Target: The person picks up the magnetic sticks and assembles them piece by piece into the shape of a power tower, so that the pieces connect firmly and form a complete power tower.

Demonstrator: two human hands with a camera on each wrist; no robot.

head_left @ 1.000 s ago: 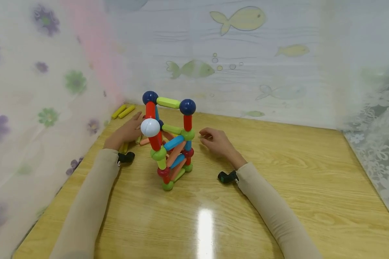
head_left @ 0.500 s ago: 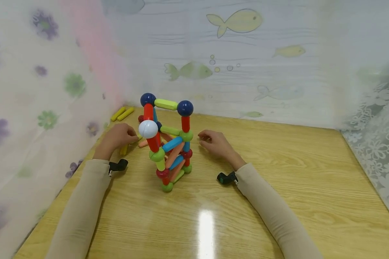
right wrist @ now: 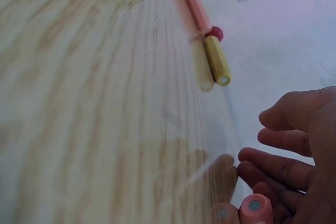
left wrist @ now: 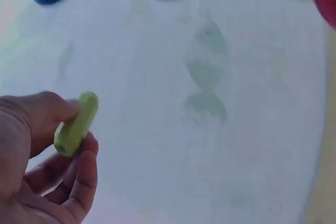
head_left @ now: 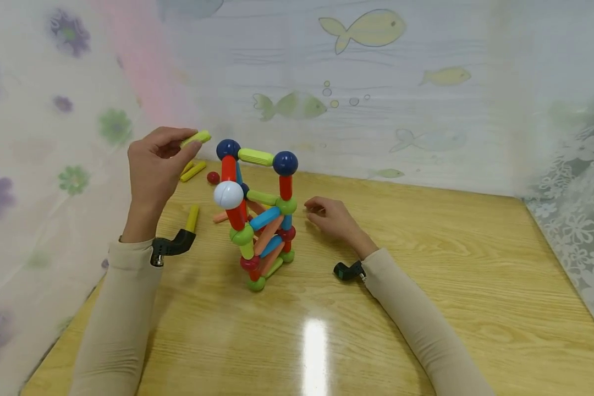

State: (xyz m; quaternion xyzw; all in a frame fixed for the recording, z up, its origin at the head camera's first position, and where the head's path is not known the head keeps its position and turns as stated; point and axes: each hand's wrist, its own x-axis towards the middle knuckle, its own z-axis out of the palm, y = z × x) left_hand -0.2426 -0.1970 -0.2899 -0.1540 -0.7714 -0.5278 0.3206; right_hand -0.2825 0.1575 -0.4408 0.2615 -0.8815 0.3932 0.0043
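High on the left in the head view, my left hand (head_left: 153, 168) pinches a lime-green magnetic rod (head_left: 196, 138) between thumb and fingers. In the left wrist view, the rod (left wrist: 76, 124) slants upward with one end facing the camera. Just right of it stands a tower of magnetic rods and balls (head_left: 287, 206), topped by dark blue balls and a white ball (head_left: 229, 195). My right hand (head_left: 333, 219) rests on the table right of the tower, fingers loosely curled. An orange-pink rod (right wrist: 255, 210) shows beside its fingers in the right wrist view; whether they touch is unclear.
Yellow rods (head_left: 193, 171) lie at the table's back left, with another yellow rod (head_left: 192, 218) nearer. A red ball (head_left: 213, 177) and an orange rod (head_left: 220, 217) lie behind the tower. Patterned cloth walls (head_left: 297, 71) stand behind and at the left.
My left hand has drawn back from behind the tower, picked up the lime-green rod from the table and lifted it to the tower's top height. The right hand has stayed put.
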